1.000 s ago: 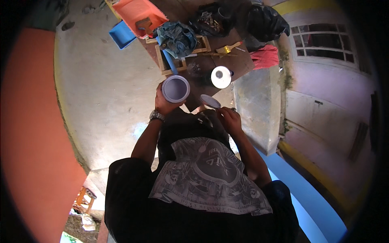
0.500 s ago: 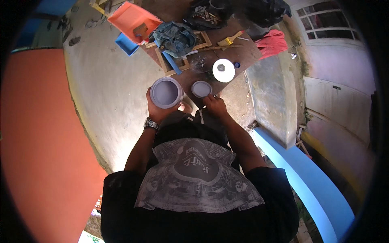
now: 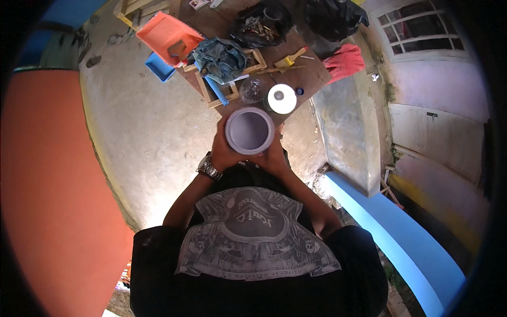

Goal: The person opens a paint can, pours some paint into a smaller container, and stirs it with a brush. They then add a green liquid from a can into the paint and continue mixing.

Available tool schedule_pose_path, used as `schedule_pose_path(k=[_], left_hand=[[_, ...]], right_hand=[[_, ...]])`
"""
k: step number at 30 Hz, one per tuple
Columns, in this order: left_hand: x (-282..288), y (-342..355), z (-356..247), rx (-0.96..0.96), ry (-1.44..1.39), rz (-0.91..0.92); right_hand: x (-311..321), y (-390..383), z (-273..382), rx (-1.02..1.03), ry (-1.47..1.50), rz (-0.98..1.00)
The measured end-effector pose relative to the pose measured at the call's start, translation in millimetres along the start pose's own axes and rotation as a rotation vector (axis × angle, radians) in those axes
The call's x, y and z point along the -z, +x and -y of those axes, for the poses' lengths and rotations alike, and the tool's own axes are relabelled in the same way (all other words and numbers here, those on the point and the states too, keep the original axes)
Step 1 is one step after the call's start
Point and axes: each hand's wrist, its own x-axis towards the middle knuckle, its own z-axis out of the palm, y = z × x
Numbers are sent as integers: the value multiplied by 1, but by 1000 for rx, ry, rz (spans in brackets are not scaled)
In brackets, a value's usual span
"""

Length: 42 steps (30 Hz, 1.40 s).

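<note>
A round lilac-grey paint tub (image 3: 250,111) is held up in front of me, its open mouth facing up, with greyish paint visible inside. My left hand (image 3: 225,148) wraps round its left side, a metal watch (image 3: 209,167) on that wrist. Against the tub's lower right side, my right hand (image 3: 274,156) is closed, its fingers partly hidden by the tub. Just beyond the tub, a white round-topped object (image 3: 282,99) with a grey centre stands on the brown table (image 3: 317,74), beside a clear plastic container (image 3: 252,91) and a small dark blue cap (image 3: 300,91).
On the table lie a yellow paintbrush (image 3: 290,57), wooden frames (image 3: 257,61), a crumpled blue-green cloth (image 3: 219,58) and a black plastic bag (image 3: 261,24). An orange tray (image 3: 163,34) and a blue tray (image 3: 159,67) sit at the left; a red cloth (image 3: 346,62) hangs at the right.
The paint tub has moved right, from my left hand alone into both hands. My right hand has left the small round lid-like piece at the table corner, which no longer shows.
</note>
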Motion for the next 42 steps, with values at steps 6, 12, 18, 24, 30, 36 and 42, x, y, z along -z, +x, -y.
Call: schedule_pose_path(k=[6, 12, 18, 24, 30, 36, 42], left_hand=[[-21, 15, -17, -97, -5, 128], [-27, 26, -34, -140, 121, 222], [-14, 47, -34, -124, 14, 391], [-5, 64, 20, -113, -41, 176], [-16, 62, -28, -131, -78, 340], [-30, 56, -73, -180, -109, 310], [1, 61, -88, -66, -86, 344]], right_hand=[[4, -18, -37, -83, 38, -129], [11, -27, -33, -75, 233, -281], [34, -20, 2, -100, 97, -338], [55, -8, 52, -94, 86, -397], [64, -8, 60, -75, 159, -438], [63, 3, 69, 29, 14, -507], [68, 23, 103, 153, -41, -404]])
